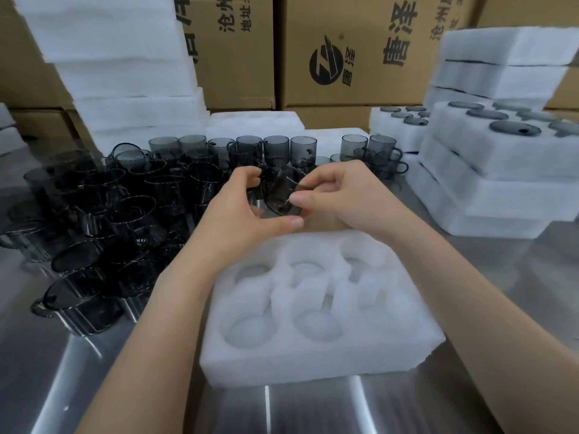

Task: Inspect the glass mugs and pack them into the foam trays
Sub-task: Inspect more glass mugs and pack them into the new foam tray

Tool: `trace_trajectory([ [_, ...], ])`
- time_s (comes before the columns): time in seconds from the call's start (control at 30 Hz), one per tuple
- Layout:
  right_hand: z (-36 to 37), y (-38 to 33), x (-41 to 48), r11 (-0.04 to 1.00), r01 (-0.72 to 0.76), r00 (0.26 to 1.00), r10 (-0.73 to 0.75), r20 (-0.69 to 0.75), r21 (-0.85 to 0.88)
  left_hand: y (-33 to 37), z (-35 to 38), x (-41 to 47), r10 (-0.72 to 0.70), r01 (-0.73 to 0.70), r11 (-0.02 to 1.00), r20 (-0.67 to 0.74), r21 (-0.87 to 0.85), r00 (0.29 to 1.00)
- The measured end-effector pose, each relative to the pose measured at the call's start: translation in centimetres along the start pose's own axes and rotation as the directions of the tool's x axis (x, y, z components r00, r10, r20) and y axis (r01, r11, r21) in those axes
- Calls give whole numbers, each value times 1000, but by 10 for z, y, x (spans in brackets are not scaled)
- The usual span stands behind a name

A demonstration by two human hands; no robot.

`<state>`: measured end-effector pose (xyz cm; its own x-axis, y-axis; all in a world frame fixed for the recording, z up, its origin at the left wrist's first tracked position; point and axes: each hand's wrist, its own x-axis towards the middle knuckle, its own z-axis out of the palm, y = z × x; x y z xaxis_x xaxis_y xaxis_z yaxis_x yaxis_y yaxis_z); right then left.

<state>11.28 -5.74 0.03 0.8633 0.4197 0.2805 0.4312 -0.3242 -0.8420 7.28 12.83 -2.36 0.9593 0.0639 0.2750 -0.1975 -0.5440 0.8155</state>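
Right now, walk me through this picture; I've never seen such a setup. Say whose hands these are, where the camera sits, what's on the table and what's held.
No machine here: a person works bare-handed, and the one camera sits on their head, looking down. The left hand and right hand together hold one smoky glass mug, tilted, above the steel table. In front lies a white foam tray, its pockets empty. On the left crowd loose mugs; on the right stack filled trays.

I get a single wide-angle view from the head, facing forward and down over the steel table (78, 371). It sits close: the left hand (247, 202) and right hand (341, 195) meet at centre, the foam tray (313, 364) fills the foreground, and cardboard boxes (360, 83) wall off the top.
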Motion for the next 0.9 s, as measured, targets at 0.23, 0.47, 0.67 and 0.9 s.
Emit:
trace_trajectory([
  [0.23, 20, 10, -6, 983, 85, 996, -81, -29, 162, -9, 18, 5, 38, -41, 995, -35, -87, 999],
  [0.47, 14, 25, -2, 963, -1, 1000, 1, 0, 270, -9, 17, 3, 159, -161, 972, -26, -169, 987],
  [0.67, 16, 27, -1, 985, 28, 1000, -28, -2, 173, -5, 17, -1, 206, -210, 974, -51, -86, 977],
  [0.9, 23, 21, -2, 948, -16, 998, 37, -60, 319, 0, 19, -4, 274, -274, 960, -3, -50, 962],
])
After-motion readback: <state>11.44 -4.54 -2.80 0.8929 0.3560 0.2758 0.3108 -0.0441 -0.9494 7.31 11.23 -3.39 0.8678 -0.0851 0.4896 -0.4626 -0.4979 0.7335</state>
